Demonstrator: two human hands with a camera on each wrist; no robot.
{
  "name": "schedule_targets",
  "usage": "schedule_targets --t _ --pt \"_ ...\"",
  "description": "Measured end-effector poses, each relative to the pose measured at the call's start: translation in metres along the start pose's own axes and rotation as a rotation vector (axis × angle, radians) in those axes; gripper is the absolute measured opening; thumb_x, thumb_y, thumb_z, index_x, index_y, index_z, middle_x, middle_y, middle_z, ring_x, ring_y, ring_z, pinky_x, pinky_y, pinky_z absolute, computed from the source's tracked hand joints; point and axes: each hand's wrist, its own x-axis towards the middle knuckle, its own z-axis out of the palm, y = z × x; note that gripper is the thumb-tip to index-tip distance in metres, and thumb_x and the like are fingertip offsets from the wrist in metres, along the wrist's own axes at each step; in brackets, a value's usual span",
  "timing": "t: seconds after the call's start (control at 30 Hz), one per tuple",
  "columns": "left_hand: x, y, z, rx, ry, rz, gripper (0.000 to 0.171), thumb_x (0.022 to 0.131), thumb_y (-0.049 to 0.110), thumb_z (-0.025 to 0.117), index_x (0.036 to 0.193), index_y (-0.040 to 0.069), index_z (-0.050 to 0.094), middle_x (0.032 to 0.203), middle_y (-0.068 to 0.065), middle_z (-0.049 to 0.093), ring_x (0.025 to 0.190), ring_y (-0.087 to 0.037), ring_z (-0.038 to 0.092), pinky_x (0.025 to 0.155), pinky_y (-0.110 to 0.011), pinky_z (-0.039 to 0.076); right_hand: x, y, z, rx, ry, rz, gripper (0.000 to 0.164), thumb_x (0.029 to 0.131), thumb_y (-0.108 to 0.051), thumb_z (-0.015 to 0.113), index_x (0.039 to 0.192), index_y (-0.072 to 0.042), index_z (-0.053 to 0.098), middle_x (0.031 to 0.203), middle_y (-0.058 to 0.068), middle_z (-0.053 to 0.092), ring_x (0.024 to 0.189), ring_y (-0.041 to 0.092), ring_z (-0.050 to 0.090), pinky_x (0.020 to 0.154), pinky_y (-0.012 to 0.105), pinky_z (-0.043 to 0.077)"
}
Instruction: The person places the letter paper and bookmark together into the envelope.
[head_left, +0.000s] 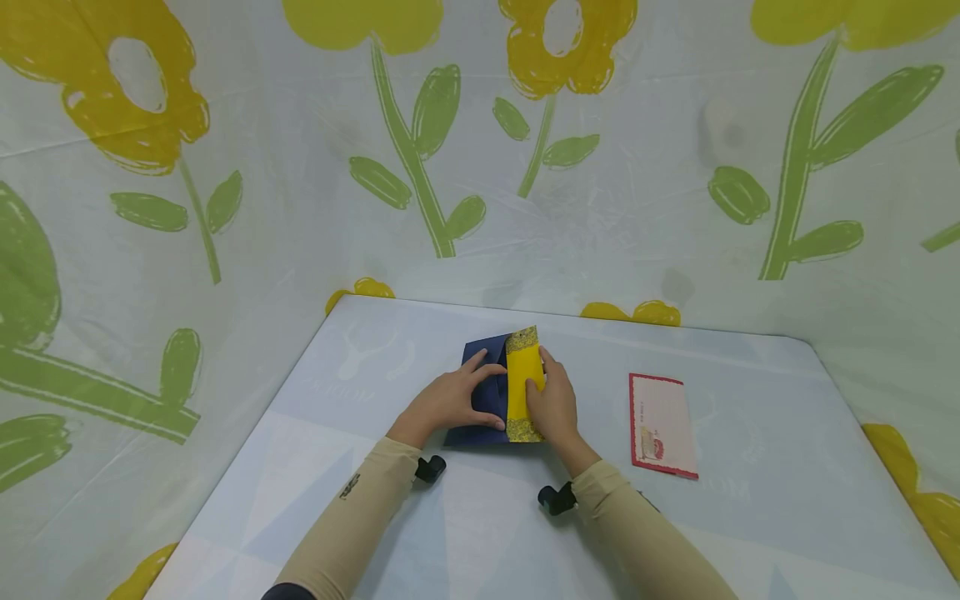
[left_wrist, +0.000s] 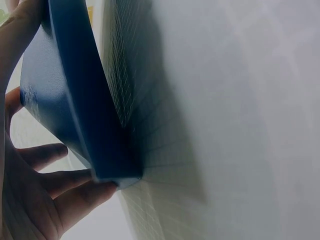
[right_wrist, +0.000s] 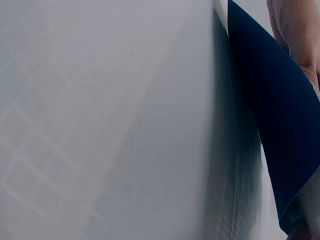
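Observation:
A dark blue envelope (head_left: 480,435) lies on the table in the head view, partly lifted off the surface. Across its right part stands a yellow card (head_left: 522,383) with speckled gold bands at both ends; whether the two are joined I cannot tell. My left hand (head_left: 450,396) holds the envelope, thumb and fingers spread at its two sides. The left wrist view has those fingers at the edges of the blue envelope (left_wrist: 80,95). My right hand (head_left: 555,400) grips the yellow card, thumb on its front. Raised and curved, the blue envelope (right_wrist: 272,100) hides most of that grip in the right wrist view.
To the right on the table lies a pink card (head_left: 663,425) with a red border and a small picture. The pale patterned table (head_left: 337,517) reaches back to a hanging cloth (head_left: 465,208) printed with yellow flowers and green leaves.

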Motion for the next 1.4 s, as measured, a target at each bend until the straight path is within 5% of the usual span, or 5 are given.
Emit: schedule_targets --t 0.27,0.73,1.0,1.4 --pt "0.0003 0.0005 -0.0029 0.005 -0.001 0.007 0.091 0.055 0.084 0.056 0.136 0.047 0.036 0.154 -0.003 0.018 0.111 -0.031 0.056 0.09 -0.048 0.046 0.0001 -0.0036 0.0012 -0.022 0.007 0.008 0.058 0.092 -0.02 0.055 0.145 -0.012 0.032 0.128 0.013 0.049 0.112 0.026 0.051 0.096 0.044 0.042" --pt "-0.0002 -0.0001 -0.0047 0.005 -0.022 0.01 0.092 0.055 0.083 0.056 0.137 0.047 0.034 0.155 -0.003 0.017 0.112 -0.03 0.056 0.091 -0.047 0.046 -0.0005 -0.0076 0.0049 -0.049 -0.009 0.015 0.06 0.092 -0.021 0.055 0.145 -0.01 0.031 0.121 0.014 0.045 0.093 0.024 0.051 0.082 0.036 0.049" --pt "0.0008 0.0008 -0.0052 -0.004 -0.021 0.006 0.094 0.054 0.084 0.056 0.137 0.045 0.036 0.154 -0.003 0.018 0.114 -0.031 0.055 0.091 -0.048 0.045 -0.0009 -0.0065 0.0019 -0.027 -0.001 0.048 0.059 0.091 -0.022 0.053 0.146 -0.014 0.03 0.123 0.013 0.045 0.096 0.026 0.052 0.087 0.041 0.047" --pt "0.0014 0.0005 -0.0054 0.012 -0.029 -0.005 0.095 0.052 0.087 0.053 0.136 0.046 0.036 0.154 -0.003 0.018 0.113 -0.032 0.054 0.092 -0.049 0.044 -0.0029 -0.0001 -0.0039 -0.006 0.072 -0.016 0.061 0.088 -0.015 0.051 0.146 -0.02 0.03 0.124 0.005 0.05 0.063 0.016 0.045 0.058 0.027 0.042"
